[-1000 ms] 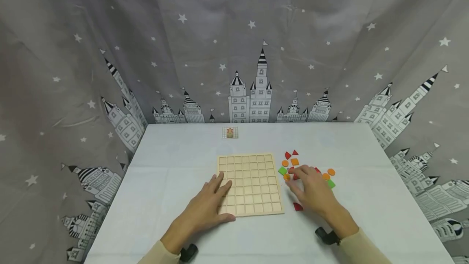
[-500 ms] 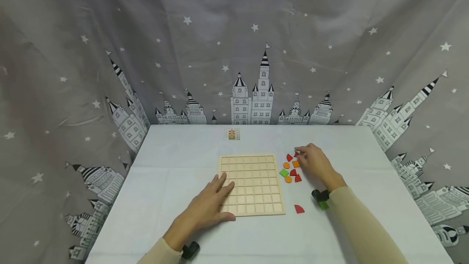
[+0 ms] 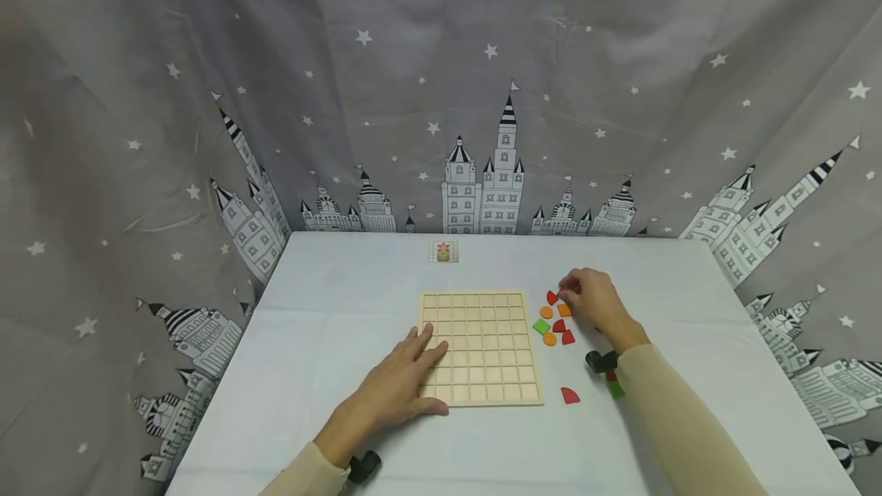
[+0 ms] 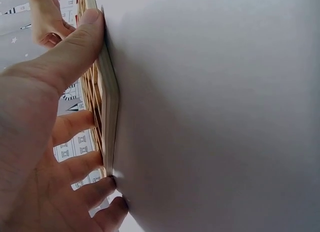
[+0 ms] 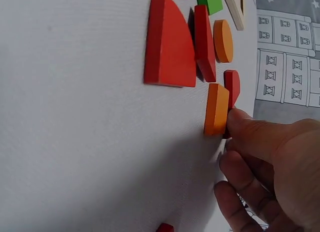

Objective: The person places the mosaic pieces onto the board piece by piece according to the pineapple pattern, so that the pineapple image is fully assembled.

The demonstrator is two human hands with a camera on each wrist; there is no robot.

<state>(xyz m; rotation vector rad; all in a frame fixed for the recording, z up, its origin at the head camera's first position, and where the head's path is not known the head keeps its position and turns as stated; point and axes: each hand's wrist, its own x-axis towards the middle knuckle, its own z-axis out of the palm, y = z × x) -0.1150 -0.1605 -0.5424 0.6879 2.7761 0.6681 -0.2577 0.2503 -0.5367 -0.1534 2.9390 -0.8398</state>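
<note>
My left hand (image 3: 396, 381) rests with spread fingers on the left side of a wooden grid board (image 3: 489, 350); its thumb (image 4: 82, 39) lies against the near edge. At the far end of the loose shapes, my right hand (image 3: 599, 301) has curled fingers and pinches a small red triangular piece, mostly hidden by the thumb. Beside those fingertips sit an orange square (image 5: 216, 109) and a red quarter-circle (image 3: 552, 298). Closer to me lie a green square (image 3: 542, 325), orange discs (image 3: 549, 339) and more red pieces (image 3: 568, 337).
A small printed pattern card (image 3: 443, 251) lies beyond the board. One red quarter-circle (image 3: 570, 395) sits apart, right of the board's near corner. A green piece (image 3: 615, 387) shows partly under the right wrist camera (image 3: 602, 362). A grey castle-print curtain (image 3: 413, 98) hangs behind the table.
My right hand has moved from over the middle of the pieces to their far end, where its fingers close on the red triangle. The left hand stays on the board; the head view shifts slightly.
</note>
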